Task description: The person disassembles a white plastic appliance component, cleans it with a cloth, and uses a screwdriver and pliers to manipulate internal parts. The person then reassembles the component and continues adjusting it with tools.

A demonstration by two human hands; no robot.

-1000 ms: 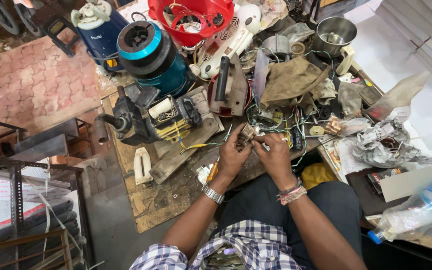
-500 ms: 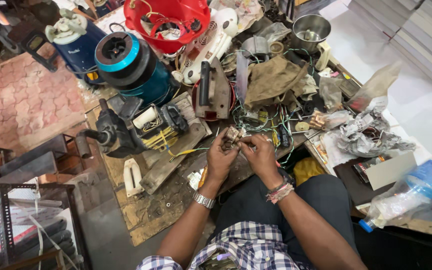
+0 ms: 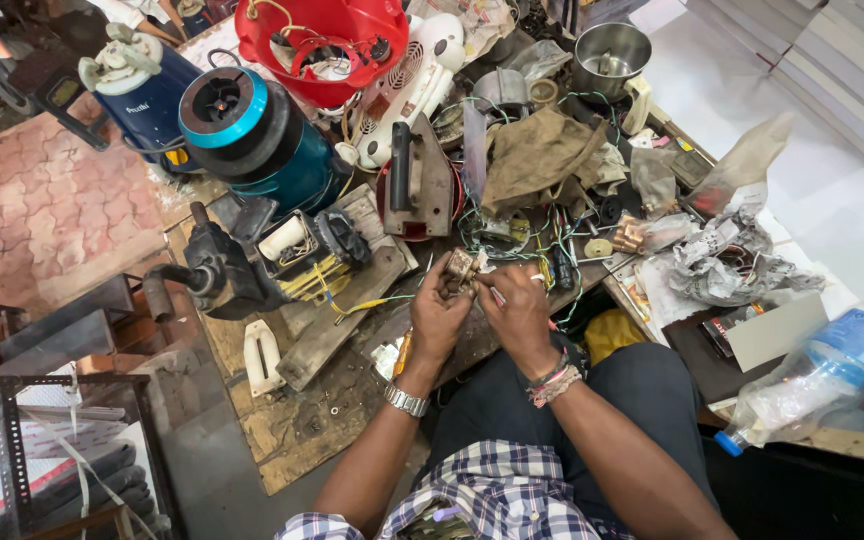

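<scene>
My left hand [image 3: 438,318] grips a small beige electrical part [image 3: 463,268] with wires coming off it, held just above the cluttered wooden workbench [image 3: 322,420]. My right hand [image 3: 518,310] is closed around a thin red-handled tool [image 3: 498,297] whose tip meets the part. Both hands are close together at the bench's front edge, above my lap. A metal watch is on the left wrist, and bead bracelets are on the right.
A dark vise [image 3: 214,272] and a yellow-wound transformer [image 3: 307,255] sit left of the hands. Behind them stand a teal mixer base [image 3: 252,135], an upturned clothes iron [image 3: 417,185], a red tub [image 3: 322,45] and a steel pot [image 3: 610,52]. A plastic bottle [image 3: 817,370] lies right.
The view has shifted, so the bench sits differently in frame. Both hands stay together on the small part, with only slight finger movement.
</scene>
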